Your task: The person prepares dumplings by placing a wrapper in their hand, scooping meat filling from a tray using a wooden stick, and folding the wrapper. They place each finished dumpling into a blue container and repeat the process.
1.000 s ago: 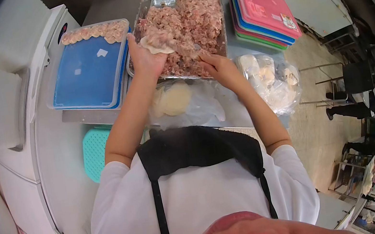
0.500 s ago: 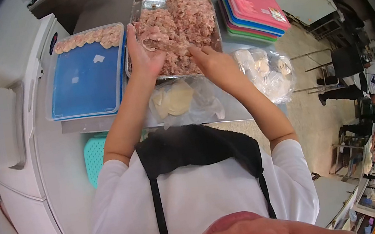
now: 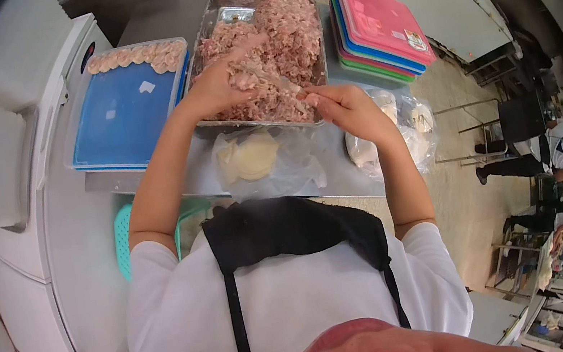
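Observation:
A metal tray holds a large mound of minced meat. My left hand is cupped over the near left of the meat, fingers curved around what looks like a round dumpling wrapper with filling, mostly hidden. My right hand is closed at the tray's near right corner, gripping the handle of a thin flat spatula-like tool whose meat-smeared blade points toward my left palm. Close below the tray, a stack of pale round wrappers lies on clear plastic.
To the left, a blue-bottomed plastic box bears rows of filled dumplings. Stacked coloured lids stand at right, with bagged wrappers nearer. A white refrigerator borders the left side. People work far right.
My left hand has turned from palm up to a more tilted, cupped pose over the meat. My right hand has drawn toward me and rightward, and its tool now shows.

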`<state>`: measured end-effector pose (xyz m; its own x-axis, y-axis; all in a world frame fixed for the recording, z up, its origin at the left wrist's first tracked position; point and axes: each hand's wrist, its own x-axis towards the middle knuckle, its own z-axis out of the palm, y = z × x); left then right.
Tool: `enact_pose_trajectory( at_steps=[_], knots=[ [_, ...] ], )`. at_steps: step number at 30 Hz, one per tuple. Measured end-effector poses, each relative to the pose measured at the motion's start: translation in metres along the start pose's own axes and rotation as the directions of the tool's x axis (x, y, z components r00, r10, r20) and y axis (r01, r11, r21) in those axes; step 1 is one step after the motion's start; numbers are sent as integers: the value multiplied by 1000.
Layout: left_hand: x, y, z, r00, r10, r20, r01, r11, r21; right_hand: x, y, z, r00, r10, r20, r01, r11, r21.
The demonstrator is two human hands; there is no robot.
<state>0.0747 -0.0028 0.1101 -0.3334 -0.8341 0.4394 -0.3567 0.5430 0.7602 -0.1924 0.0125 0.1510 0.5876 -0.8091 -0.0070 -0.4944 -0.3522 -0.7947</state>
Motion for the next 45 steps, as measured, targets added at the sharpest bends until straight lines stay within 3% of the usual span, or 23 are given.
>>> enact_pose_trajectory(
  at_steps=[3, 6, 8, 11, 12, 14, 15, 18, 21, 22, 25, 27, 28, 30, 31, 32, 33, 35, 39, 41, 42, 44, 45],
  knots=[
    [7, 3, -2, 953, -9, 304, 85, 967, -239, 0, 10, 4, 992, -129, -17, 127, 988, -85],
    [2, 0, 5, 944, -139, 300, 126, 990, 62, 11, 42, 7, 966, -257, 15, 257, 957, -132],
    [-6, -8, 11, 966, -153, 209, 123, 981, 153, 22, 61, 2, 958, -275, 76, 283, 950, -134],
    [-19, -39, 25, 991, -132, -22, 134, 974, 181, 36, 82, -16, 966, -248, 73, 259, 917, -305],
    [-23, -54, 30, 986, -119, -116, 138, 975, 173, 33, 79, -14, 969, -249, 7, 229, 881, -414],
    [-33, -95, 45, 923, -268, -275, 292, 955, 49, 27, 66, -6, 951, -283, -125, 150, 775, -614],
    [-35, -106, 48, 874, -344, -342, 358, 934, -25, 28, 66, 1, 935, -337, -110, 210, 776, -595],
    [-28, -93, 37, 844, -537, 17, 537, 843, -24, 40, 110, 29, 883, -453, -120, 349, 806, -478],
    [-31, -33, 43, 838, -473, -274, 526, 833, 171, 36, 139, -3, 990, -129, 65, 140, 743, -655],
    [-28, -29, 38, 875, -424, -234, 465, 871, 159, 34, 136, -13, 993, -88, 77, 117, 748, -653],
    [-21, -8, 31, 951, -276, -140, 295, 946, 133, 25, 112, -36, 998, -62, -7, 58, 954, -294],
    [-13, 17, 30, 977, -180, -116, 197, 966, 168, 19, 87, -40, 990, -123, 62, 126, 990, -56],
    [-11, 17, 29, 975, -223, -23, 223, 962, 155, 17, 80, -36, 984, -156, 89, 150, 986, 70],
    [-4, 13, 24, 941, -295, 167, 276, 952, 131, 18, 74, -15, 968, -167, 189, 160, 986, 55],
    [-6, 4, 25, 963, -242, 119, 216, 956, 198, 18, 75, -8, 956, -170, 239, 165, 985, 43],
    [-11, -10, 28, 981, -182, 69, 157, 950, 269, 20, 84, -2, 953, -269, 142, 264, 963, 51],
    [-11, -11, 27, 993, -118, 24, 103, 934, 341, 23, 81, -8, 957, -275, 95, 283, 955, -90],
    [-11, -13, 27, 977, -212, -29, 211, 934, 287, 24, 71, -23, 956, -294, 1, 275, 891, -360],
    [-17, -44, 31, 935, -274, -225, 320, 926, 201, 15, 54, 11, 902, -383, -200, 259, 850, -459],
    [-12, -48, 20, 938, -342, -58, 346, 915, 207, 30, 92, 41, 883, -391, -259, 235, 848, -476],
    [-11, -49, 16, 928, -372, 29, 358, 909, 212, 28, 105, 45, 954, -240, -178, 106, 828, -551],
    [-21, -44, 4, 928, -373, -4, 368, 913, 175, 28, 124, 31, 995, 86, -55, -99, 704, -703],
    [-29, -40, -2, 926, -377, 1, 372, 914, 163, 21, 125, 28, 991, 114, -74, -135, 735, -664]
  ],
)
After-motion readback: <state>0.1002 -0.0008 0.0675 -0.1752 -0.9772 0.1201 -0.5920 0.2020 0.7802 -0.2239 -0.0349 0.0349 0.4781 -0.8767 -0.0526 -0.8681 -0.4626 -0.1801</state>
